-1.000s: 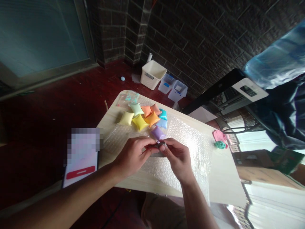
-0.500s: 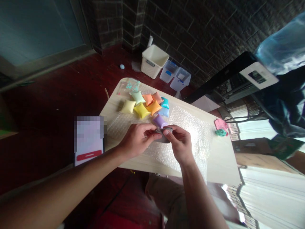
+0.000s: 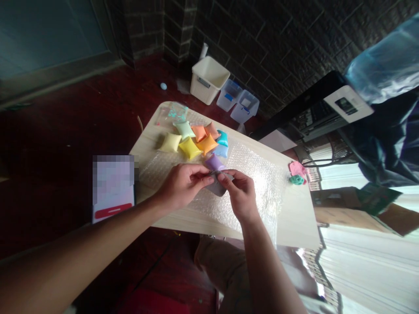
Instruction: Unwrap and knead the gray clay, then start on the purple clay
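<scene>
Over the near middle of the table, my left hand [image 3: 183,185] and my right hand [image 3: 241,194] pinch the top edge of a small grey packet [image 3: 218,188] between thumbs and fingers. Its body hangs below the fingertips; part of the edge is hidden by them. Just beyond lies a purple pillow-shaped packet [image 3: 214,162]. Further back is a cluster of similar packets: yellow [image 3: 190,148], pale yellow [image 3: 170,143], pale green [image 3: 184,130], orange [image 3: 207,144], coral [image 3: 198,133], brownish orange [image 3: 212,130], teal [image 3: 222,138] and light blue [image 3: 221,150].
Bubble wrap [image 3: 252,179] covers much of the wooden table [image 3: 296,218]. Pink [image 3: 297,168] and green [image 3: 296,180] lumps sit at its right end, a clear bag [image 3: 176,112] at the far left corner. Bins [image 3: 206,87] stand on the floor behind; a screen [image 3: 113,187] is at left.
The grey packet now hangs with more of its flat body showing below my fingers. Both hands still pinch it. The whole view has shifted slightly.
</scene>
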Motion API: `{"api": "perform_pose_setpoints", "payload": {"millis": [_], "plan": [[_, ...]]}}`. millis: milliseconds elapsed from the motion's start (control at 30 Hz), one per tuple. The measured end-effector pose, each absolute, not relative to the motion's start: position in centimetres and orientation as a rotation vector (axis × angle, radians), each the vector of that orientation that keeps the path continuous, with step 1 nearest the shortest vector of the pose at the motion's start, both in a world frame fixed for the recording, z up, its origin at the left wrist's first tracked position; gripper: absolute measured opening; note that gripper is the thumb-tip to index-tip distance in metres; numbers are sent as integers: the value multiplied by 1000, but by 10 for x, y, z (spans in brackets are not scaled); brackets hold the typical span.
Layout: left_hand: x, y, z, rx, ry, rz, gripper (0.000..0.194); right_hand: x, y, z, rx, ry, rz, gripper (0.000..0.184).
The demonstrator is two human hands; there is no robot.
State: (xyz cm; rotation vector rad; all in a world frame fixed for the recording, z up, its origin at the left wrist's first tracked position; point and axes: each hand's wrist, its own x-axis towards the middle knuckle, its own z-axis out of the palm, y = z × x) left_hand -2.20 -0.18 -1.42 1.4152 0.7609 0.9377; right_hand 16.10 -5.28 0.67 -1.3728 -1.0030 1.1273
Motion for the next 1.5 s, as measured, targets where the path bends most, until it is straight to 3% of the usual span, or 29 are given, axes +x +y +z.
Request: {"api": "perform_pose_setpoints", "payload": {"millis": [167,333,567,867,1233,1500], "plan": [[-20,-4,-14,1314,733,933,23,159,-52,5,-1323,-945,1127,21],[-15,-4,-12,1075,601,896,38,155,-51,5,-1270,-814,1098,23],[-15,-3,-17,1098,651,970,23,157,-52,4,-1289,-933,1092,20],[-17,0,-13,1130,752,951,26,158,-53,6,-1308,-995,1173,21],[-18,-2,-18,1077,691,852,51,163,-56,1,-1289,-1054,1215,17],[-20,-4,-13,941,658,795,52,161,-56,5,-1301,-1093,1183,16]]}}
